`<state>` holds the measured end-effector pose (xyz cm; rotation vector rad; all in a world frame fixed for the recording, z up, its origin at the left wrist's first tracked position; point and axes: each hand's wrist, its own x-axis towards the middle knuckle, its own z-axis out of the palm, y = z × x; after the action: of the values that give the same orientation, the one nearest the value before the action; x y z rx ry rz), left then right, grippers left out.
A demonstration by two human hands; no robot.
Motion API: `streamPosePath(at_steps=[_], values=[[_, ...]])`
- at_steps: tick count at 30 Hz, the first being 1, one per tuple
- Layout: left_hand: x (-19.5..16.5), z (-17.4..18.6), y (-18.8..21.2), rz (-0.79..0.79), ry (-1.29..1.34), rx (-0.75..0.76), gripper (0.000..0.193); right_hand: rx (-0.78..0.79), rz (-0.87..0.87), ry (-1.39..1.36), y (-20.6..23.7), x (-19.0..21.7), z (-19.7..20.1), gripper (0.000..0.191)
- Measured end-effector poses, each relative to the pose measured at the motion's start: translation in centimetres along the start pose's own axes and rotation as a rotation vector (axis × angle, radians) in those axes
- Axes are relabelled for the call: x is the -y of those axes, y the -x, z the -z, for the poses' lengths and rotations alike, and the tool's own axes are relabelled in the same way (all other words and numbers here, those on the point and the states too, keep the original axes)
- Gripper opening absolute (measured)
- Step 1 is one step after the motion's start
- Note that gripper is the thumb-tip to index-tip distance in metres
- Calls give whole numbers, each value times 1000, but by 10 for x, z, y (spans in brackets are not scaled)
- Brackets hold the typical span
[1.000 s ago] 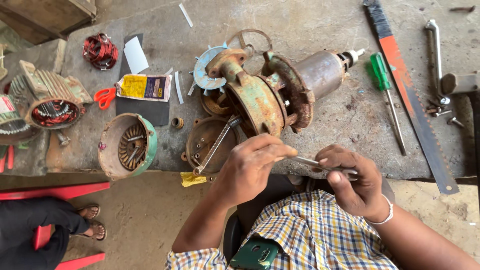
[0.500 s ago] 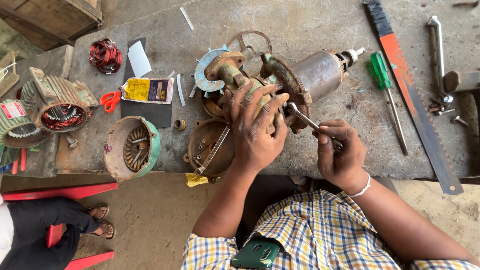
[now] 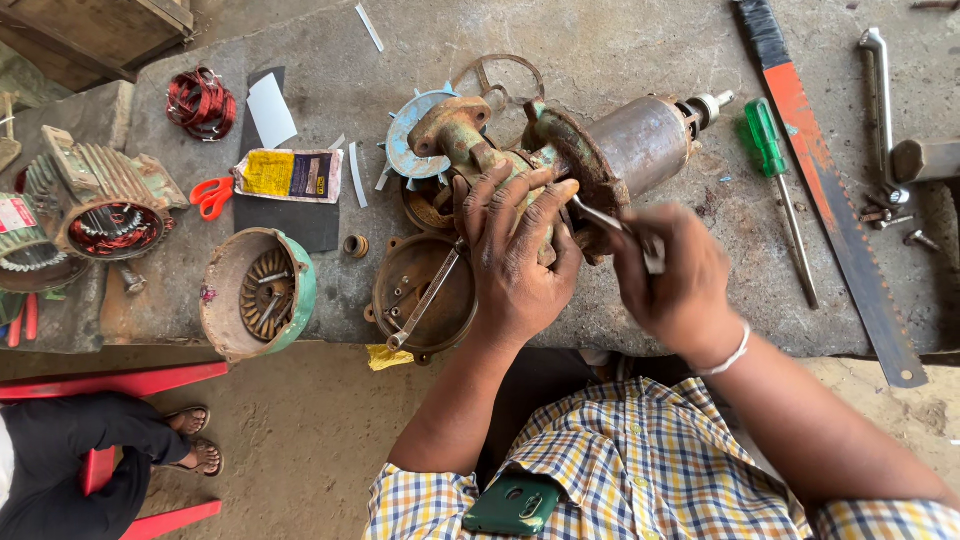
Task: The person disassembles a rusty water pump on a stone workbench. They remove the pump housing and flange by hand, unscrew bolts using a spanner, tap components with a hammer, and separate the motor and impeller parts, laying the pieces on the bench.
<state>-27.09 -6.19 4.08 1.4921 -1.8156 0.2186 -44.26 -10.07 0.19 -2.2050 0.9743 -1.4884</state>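
A rusty pump-and-motor assembly (image 3: 640, 140) lies on the concrete workbench (image 3: 600, 50), its shaft pointing to the upper right. My left hand (image 3: 515, 255) is spread over its greenish pump housing, fingers pressing on the casting. My right hand (image 3: 675, 285) grips a metal spanner (image 3: 600, 218) whose head sits against the rusty flange next to my left fingers. A round rusty end cover (image 3: 425, 295) with a second spanner lying in it sits just left of my left hand.
A green-rimmed end bell (image 3: 255, 295) and a finned motor stator (image 3: 95, 205) lie left. Orange scissors (image 3: 210, 195), a yellow packet (image 3: 290, 175), a red wire coil (image 3: 200, 100). Right: a green screwdriver (image 3: 775, 160), a long saw (image 3: 830, 190), loose bolts (image 3: 890, 220). A seated person's feet (image 3: 195, 440) are lower left.
Both hands rose from my lap to the pump. My left hand settled flat on the housing and my right hand brought the spanner up against the flange.
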Motion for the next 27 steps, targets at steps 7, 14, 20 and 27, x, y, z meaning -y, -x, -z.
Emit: streamPosePath(at_steps=[7,14,20,27], values=[[3,0,4,-16,23,-32,51,406,-63,247,-116,-4,-29,29],[4,2,2,-43,32,-54,48,-53,-66,-419,-64,-6,11,12],[16,6,7,-93,175,-40,51,-233,162,-262,16,-10,-16,21],[72,73,48,239,177,-361,27,-206,124,-190,51,-34,-52,20]])
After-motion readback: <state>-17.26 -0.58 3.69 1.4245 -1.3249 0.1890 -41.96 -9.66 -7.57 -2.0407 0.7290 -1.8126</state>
